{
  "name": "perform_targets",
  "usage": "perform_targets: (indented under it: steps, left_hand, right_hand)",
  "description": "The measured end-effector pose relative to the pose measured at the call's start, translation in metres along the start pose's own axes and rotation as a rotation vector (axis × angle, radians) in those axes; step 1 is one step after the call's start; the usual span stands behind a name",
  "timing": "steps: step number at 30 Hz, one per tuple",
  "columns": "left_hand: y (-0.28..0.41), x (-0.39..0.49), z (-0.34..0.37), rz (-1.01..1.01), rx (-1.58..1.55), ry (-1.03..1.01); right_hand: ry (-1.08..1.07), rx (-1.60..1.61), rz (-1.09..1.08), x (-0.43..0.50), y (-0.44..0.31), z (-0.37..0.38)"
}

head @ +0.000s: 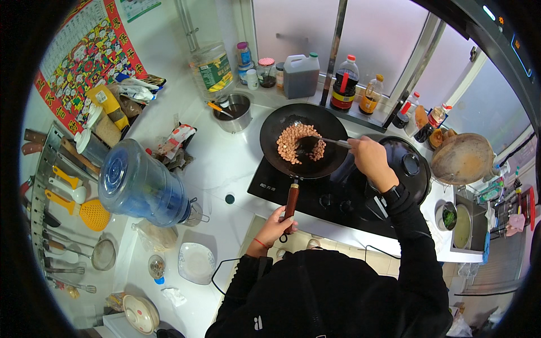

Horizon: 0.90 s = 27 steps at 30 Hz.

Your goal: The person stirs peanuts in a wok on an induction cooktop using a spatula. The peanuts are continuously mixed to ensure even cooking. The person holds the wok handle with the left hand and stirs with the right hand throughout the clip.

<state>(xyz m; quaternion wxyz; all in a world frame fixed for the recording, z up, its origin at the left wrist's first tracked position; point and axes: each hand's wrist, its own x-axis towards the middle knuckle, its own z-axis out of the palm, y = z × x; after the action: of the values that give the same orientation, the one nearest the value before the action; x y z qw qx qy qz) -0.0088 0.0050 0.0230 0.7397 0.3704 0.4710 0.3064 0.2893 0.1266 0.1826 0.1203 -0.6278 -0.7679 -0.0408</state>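
A black wok [332,162] sits over the left part of a black cooktop [270,190]. Inside it lie many light-brown peanuts [290,145], spread in an arc. My left hand [270,231] grips the wok's wooden handle [292,197], which points towards me. With my right hand [372,160] I hold a metal-handled ladle or spatula [334,141]; its dark head rests among the peanuts. Beside my right forearm, a large black lidded pan [393,148] stands on the cooktop's right side.
Left of the wok is a steel pot [236,122] with an orange-handled tool. Bottles and a grey jug [301,78] line the windowsill. A big blue water bottle [143,186], a white plate [196,264], a round wooden board [463,158] and a sink [475,236] surround the work area.
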Motion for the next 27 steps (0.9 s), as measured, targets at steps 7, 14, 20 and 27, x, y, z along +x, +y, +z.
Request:
perform_targets:
  steps: [7,14,20,27]
  left_hand:
    - [0.002,-0.001,0.0,-0.005,0.007,-0.006]
    - [-0.001,0.001,-0.002,-0.014,0.017,-0.008]
    - [-0.004,0.002,-0.002,-0.004,0.001,0.004]
    - [-0.005,0.003,-0.003,0.011,-0.005,-0.011]
  right_hand:
    - [0.014,-0.069,0.18,0.015,0.02,-0.023]
    - [-0.363,0.294,0.342,0.062,0.057,0.016]
    - [-0.309,0.818,0.301,0.041,0.045,0.064]
    - [-0.015,0.449,-0.179,0.011,0.038,0.028]
